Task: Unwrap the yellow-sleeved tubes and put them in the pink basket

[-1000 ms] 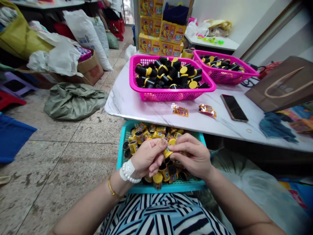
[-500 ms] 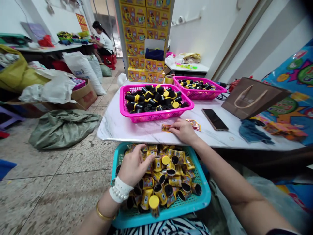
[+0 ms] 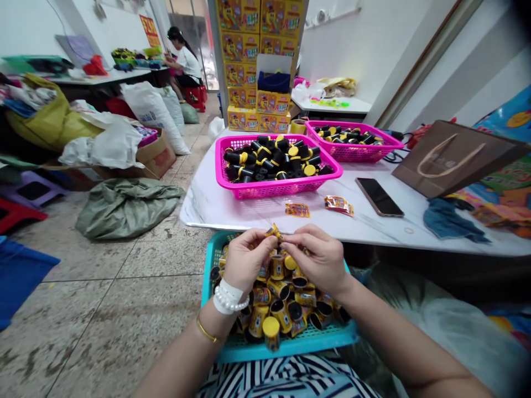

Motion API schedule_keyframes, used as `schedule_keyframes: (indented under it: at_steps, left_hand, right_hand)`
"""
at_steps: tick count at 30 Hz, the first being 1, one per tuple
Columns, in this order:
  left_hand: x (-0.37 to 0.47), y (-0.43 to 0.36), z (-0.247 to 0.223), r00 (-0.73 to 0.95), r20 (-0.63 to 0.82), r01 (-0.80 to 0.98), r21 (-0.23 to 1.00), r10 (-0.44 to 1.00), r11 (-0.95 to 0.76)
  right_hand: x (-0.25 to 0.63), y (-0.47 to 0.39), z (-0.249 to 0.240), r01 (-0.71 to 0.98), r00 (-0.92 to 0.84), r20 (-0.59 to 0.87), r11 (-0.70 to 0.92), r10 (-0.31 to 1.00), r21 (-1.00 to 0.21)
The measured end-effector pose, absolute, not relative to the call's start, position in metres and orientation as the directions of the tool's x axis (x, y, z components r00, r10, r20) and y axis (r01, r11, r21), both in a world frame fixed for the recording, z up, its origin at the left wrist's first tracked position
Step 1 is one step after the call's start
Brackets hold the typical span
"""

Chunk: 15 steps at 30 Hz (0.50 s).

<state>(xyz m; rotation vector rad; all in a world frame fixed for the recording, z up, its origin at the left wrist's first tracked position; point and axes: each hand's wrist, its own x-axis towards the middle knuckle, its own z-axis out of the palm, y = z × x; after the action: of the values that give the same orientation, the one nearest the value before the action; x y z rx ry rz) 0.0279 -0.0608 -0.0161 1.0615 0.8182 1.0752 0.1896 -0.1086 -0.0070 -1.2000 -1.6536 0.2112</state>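
Between the fingertips of both hands is a small yellow printed label [image 3: 274, 231], held above the basket. My left hand [image 3: 248, 258] pinches it from one side. My right hand [image 3: 316, 257] is closed on its other side. Below them, a turquoise basket [image 3: 286, 349] is heaped with small canisters wrapped in yellow printed labels [image 3: 259, 321], some showing black open ends and some yellow caps. On the table edge beyond lie a flat printed label [image 3: 297, 209] and a small stack of labels [image 3: 339, 204].
A pink basket [image 3: 286, 190] of black canisters with yellow caps stands on the white table [image 3: 203, 207], a second pink basket [image 3: 357, 155] behind it. A phone [image 3: 379, 197], paper bag [image 3: 448, 157] and blue cloth [image 3: 452, 220] lie rightward. Another person [image 3: 186, 63] sits far back.
My right hand has come from the labels on the table to meet my left hand over the turquoise basket. A label is now between their fingers. The view has shifted slightly left.
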Motion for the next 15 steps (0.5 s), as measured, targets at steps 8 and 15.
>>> schedule_keyframes:
  at_steps: [8, 15]
  left_hand:
    - [0.013, -0.065, -0.005, 0.459, -0.126, -0.112, 0.974, 0.879, 0.199]
    - [0.005, -0.098, -0.002, 0.150, 0.046, -0.111, 0.993, 0.988, -0.029]
  right_hand:
    - [0.190, -0.098, 0.009, 0.112, -0.125, -0.071, -0.057, 0.990, -0.992]
    - [0.174, -0.106, -0.010, 0.143, 0.151, 0.013, -0.009, 0.988, -0.990]
